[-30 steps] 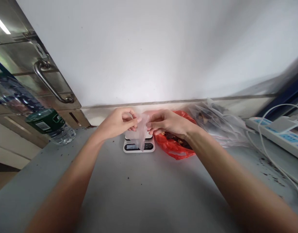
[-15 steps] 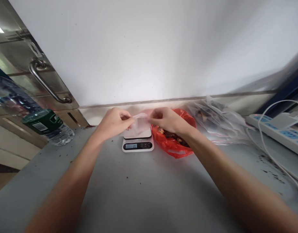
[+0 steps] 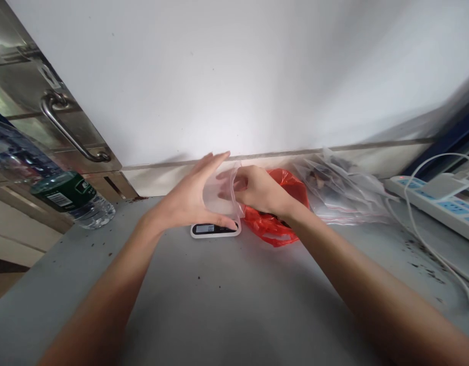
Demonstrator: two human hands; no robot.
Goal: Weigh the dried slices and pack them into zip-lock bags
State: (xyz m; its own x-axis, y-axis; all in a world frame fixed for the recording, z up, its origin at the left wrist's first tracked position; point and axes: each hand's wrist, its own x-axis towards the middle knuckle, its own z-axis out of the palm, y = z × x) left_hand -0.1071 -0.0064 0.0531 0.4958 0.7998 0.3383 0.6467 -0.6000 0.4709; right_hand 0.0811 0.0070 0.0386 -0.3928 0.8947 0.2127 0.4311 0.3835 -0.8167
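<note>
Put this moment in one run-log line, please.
left hand: spread around clear thin plastic bag | right hand: partly seen through it | beneath: white rectangular digital scale | beside scale: red crumpled plastic bag

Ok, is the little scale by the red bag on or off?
On. The scale's display shows digits, apparently 0.0, though the left hand covers part of the panel.

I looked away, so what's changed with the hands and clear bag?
The left hand has opened from a pinch on the clear bag to spread wide around it; the right hand has reached left, partly inside or behind it. The scale, red bag and bottle stayed put.
</note>
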